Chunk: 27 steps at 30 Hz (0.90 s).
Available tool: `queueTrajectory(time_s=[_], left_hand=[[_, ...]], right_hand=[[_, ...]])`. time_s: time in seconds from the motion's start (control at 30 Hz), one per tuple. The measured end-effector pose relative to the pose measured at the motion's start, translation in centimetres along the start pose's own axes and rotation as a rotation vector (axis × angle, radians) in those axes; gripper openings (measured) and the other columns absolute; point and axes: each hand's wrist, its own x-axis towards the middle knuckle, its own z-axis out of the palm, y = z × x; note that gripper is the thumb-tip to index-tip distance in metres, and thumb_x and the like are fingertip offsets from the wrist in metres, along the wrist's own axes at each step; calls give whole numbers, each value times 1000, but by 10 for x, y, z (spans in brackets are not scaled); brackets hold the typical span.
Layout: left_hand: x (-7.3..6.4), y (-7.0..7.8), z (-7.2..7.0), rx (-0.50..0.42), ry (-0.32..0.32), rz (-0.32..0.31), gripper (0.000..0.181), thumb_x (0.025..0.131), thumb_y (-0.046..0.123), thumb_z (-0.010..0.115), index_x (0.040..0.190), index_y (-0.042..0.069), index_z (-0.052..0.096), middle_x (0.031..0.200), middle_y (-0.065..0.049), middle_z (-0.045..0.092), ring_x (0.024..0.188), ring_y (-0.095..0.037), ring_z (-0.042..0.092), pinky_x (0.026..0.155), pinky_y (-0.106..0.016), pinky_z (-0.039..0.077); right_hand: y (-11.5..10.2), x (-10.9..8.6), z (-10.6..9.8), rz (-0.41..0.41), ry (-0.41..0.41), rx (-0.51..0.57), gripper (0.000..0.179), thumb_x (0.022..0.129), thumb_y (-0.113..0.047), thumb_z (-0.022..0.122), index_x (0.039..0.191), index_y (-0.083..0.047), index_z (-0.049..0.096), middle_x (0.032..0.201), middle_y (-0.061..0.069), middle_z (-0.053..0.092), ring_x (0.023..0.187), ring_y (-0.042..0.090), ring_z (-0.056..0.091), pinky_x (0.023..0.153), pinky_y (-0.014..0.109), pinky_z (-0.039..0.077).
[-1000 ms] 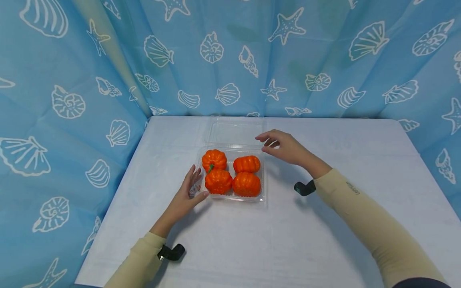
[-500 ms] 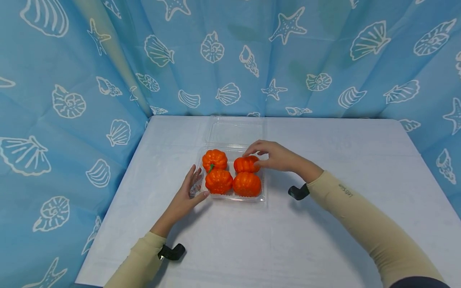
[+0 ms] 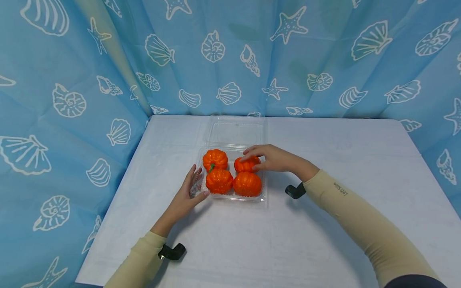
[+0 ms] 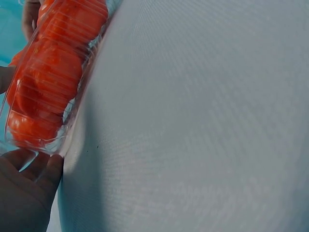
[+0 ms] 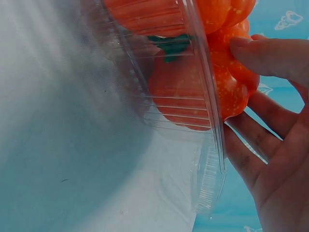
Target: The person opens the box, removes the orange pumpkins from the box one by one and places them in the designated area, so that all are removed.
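Several orange toy pumpkins sit in a clear plastic clamshell box [image 3: 265,188], whose lid [image 3: 235,133] lies folded back. My right hand [image 3: 276,158] grips the far right pumpkin [image 3: 245,165], thumb on its near side and fingers around its far side. From the right wrist view, this pumpkin [image 5: 231,87] rises above the box rim, a green stem showing through the wall. My left hand [image 3: 183,196] rests against the box's left side with relaxed fingers and thumb spread. Fingertips [image 4: 50,169] touch the box end in the left wrist view. Pumpkins stand far left [image 3: 215,159], near left [image 3: 219,181] and near right [image 3: 247,184].
A white cloth covers the table [image 3: 306,240]. Behind it and along the left hangs a blue curtain [image 3: 230,60] with shell and starfish prints. Black wrist cameras, one on the left sleeve [image 3: 172,252] and one on the right [image 3: 295,191], hang low beside the forearms.
My right hand has come from beside the lid, down and left, onto the far right pumpkin, and its fingers have closed around it. The left hand has kept its place.
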Motion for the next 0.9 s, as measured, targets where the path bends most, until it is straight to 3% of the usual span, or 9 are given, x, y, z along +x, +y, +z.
queueTrajectory(time_s=[0.17, 0.33, 0.53, 0.9], left_hand=[[0, 1, 0, -22, -2, 6, 96, 96, 21, 72, 165, 17, 5, 168, -8, 23, 154, -28, 23, 121, -63, 10], [-1, 2, 0, -32, 1, 7, 96, 96, 19, 72, 165, 17, 5, 168, -9, 24, 153, -29, 24, 121, -64, 10], [-1, 4, 1, -26, 8, 5, 97, 96, 16, 73, 165, 15, 5, 167, -10, 25, 153, -30, 25, 120, -64, 11], [1, 2, 1, -14, 12, 1, 97, 95, 15, 73, 165, 15, 5, 167, -11, 24, 152, -32, 26, 120, -64, 13]], right_hand=[[2, 1, 2, -18, -6, -19, 39, 94, -10, 73, 131, -21, 70, 141, 6, 60, 132, 30, 52, 109, 53, 44], [2, 1, 2, 0, 14, 27, 39, 95, -12, 72, 133, -19, 67, 137, 3, 62, 124, 25, 55, 107, 49, 47], [2, 3, 2, 32, 33, 64, 41, 96, -15, 71, 136, -16, 62, 135, 5, 61, 123, 26, 56, 106, 46, 48], [2, 4, 3, 1, 40, 31, 40, 98, -14, 69, 137, -15, 62, 136, 4, 61, 121, 24, 57, 104, 44, 50]])
